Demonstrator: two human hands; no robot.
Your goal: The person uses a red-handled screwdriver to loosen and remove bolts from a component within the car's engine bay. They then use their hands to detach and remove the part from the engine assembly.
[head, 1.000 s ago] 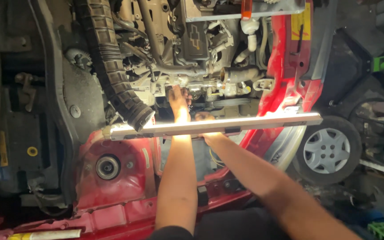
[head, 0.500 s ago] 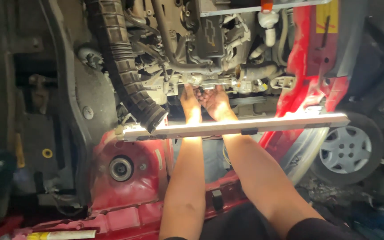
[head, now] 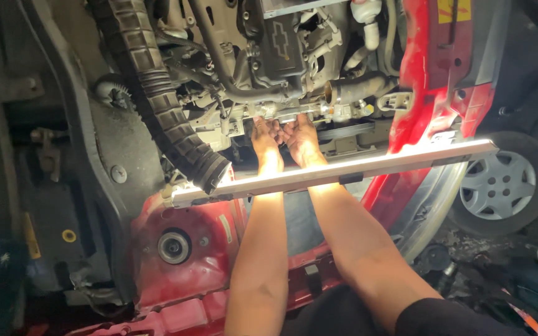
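Both hands shifted deeper since before: left hand (head: 264,134) and right hand (head: 300,134) sat together, fingers grasping the metal engine fitting (head: 294,112), beyond the light bar (head: 337,173).

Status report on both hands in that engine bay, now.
Left hand and right hand side by side, fingers on the metal engine fitting; grip unclear. Lit work light bar crosses over both forearms. Black ribbed hose hangs just left.

Grimy silver metal engine fitting (head: 284,114), horizontal, low in the bay; beside black hose (head: 356,87)
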